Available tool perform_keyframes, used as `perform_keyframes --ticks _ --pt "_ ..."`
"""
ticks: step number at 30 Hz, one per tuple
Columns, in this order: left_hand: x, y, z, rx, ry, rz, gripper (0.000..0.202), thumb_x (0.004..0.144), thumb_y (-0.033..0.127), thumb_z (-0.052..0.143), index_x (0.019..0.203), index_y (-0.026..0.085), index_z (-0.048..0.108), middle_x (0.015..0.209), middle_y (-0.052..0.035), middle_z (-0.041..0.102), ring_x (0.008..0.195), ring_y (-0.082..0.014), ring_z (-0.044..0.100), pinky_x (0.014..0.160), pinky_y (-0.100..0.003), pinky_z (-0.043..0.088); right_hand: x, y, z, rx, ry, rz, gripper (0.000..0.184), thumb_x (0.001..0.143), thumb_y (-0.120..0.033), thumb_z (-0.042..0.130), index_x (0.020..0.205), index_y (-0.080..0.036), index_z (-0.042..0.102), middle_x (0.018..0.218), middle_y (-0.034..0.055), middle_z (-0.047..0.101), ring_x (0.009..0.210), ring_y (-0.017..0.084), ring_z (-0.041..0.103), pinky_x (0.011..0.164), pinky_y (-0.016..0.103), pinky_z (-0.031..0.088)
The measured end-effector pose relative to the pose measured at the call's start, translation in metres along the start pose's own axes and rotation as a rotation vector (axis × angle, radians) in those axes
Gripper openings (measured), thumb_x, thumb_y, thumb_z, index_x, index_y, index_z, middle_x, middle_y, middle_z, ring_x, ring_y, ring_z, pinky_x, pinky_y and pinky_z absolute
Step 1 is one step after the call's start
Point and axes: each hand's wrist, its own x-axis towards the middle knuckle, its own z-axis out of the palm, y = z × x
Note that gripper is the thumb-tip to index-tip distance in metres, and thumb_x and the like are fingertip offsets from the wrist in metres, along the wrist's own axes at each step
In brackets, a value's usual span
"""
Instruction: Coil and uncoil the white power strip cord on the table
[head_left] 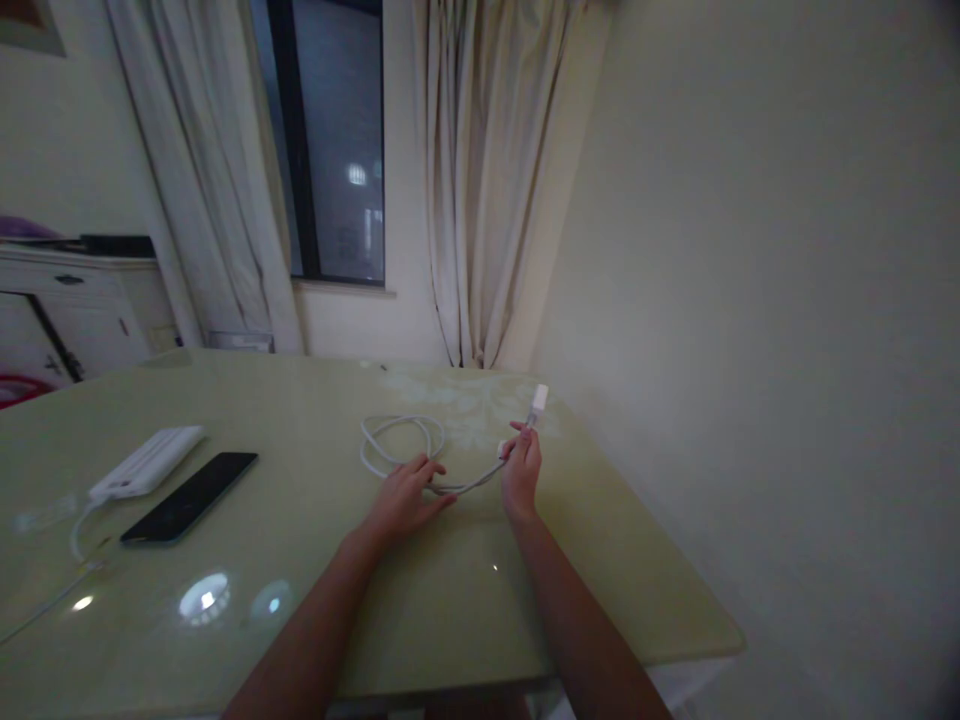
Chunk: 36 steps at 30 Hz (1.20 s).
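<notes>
A pale charging cable (403, 419) lies in loose loops on the table, and a doubled stretch of it runs to the right. My right hand (522, 478) is closed around that stretch near its end. Above the fingers a white connector (540, 398) sticks up, and a second small white end (502, 450) shows at the left of this hand. My left hand (405, 497) rests over the near side of the loops, with thumb and fingers apart. The cable passes beneath its fingers; whether they press on it I cannot tell.
On the left of the glossy greenish table (315, 620) lie a black phone (191, 497) and a white power bank (150, 462) with a cord attached. A plain wall (750, 350) borders the table's right side. Curtains (487, 180) hang behind.
</notes>
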Motion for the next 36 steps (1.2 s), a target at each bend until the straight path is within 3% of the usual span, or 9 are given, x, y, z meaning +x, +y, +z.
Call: perform_keyframes --ticks 4,6,12,18,23,29,36 --pt "-0.001 0.001 -0.001 -0.037 -0.051 0.067 0.024 0.086 0.028 0.063 0.110 0.024 0.064 0.108 -0.0043 0.066 0.103 -0.0217 0.064 0.094 -0.038 0.040 0.002 -0.001 -0.002 -0.032 0.035 -0.005 0.052 0.100 -0.061 0.032 0.104 -0.017 0.060 0.060 -0.0060 0.045 0.054 0.013 0.045 0.057 0.025 0.037" --pt "-0.001 0.000 -0.001 -0.042 -0.057 0.074 0.022 0.084 0.023 0.063 0.106 0.025 0.066 0.109 -0.0038 0.066 0.105 -0.0215 0.064 0.094 -0.038 0.038 0.002 -0.001 -0.002 -0.049 0.043 -0.008 0.053 0.100 -0.061 0.031 0.104 -0.017 0.060 0.061 -0.0055 0.046 0.056 0.013 0.045 0.057 0.025 0.037" --pt "0.001 -0.001 0.007 0.057 -0.088 0.043 0.015 0.087 0.036 0.070 0.096 0.025 0.073 0.104 -0.0046 0.067 0.102 -0.0227 0.063 0.093 -0.039 0.038 0.000 0.001 0.000 -0.047 0.017 -0.031 0.052 0.100 -0.061 0.033 0.105 -0.017 0.060 0.064 -0.0054 0.045 0.058 0.013 0.044 0.059 0.025 0.036" --pt "0.001 0.005 0.009 0.164 -0.090 0.092 0.013 0.092 0.033 0.064 0.094 0.023 0.072 0.101 -0.0060 0.066 0.100 -0.0220 0.062 0.089 -0.037 0.039 -0.001 -0.003 -0.001 -0.070 0.006 -0.057 0.049 0.102 -0.059 0.032 0.106 -0.018 0.059 0.064 -0.0054 0.046 0.057 0.013 0.045 0.059 0.026 0.036" --pt "-0.001 0.010 0.008 0.214 -0.041 0.073 0.026 0.087 0.048 0.070 0.090 0.022 0.071 0.100 -0.0067 0.066 0.099 -0.0239 0.062 0.088 -0.039 0.040 -0.009 -0.006 0.003 -0.095 -0.032 -0.088 0.047 0.103 -0.056 0.032 0.107 -0.018 0.059 0.064 -0.0059 0.045 0.056 0.013 0.042 0.057 0.025 0.034" --pt "-0.002 0.013 0.006 0.267 -0.031 0.122 0.031 0.087 0.052 0.067 0.091 0.021 0.069 0.101 -0.0081 0.065 0.098 -0.0254 0.061 0.086 -0.040 0.040 -0.021 -0.013 0.004 -0.195 -0.152 -0.172 0.046 0.104 -0.051 0.029 0.107 -0.018 0.061 0.061 -0.0049 0.045 0.054 0.013 0.044 0.056 0.025 0.034" --pt "-0.003 0.012 0.010 0.246 0.003 0.148 0.038 0.084 0.057 0.068 0.100 0.022 0.065 0.104 -0.0087 0.064 0.101 -0.0272 0.060 0.087 -0.041 0.040 -0.034 -0.009 0.003 -0.239 -0.392 -0.300 0.040 0.103 -0.046 0.033 0.101 -0.020 0.063 0.058 -0.0033 0.048 0.052 0.014 0.045 0.060 0.027 0.037"
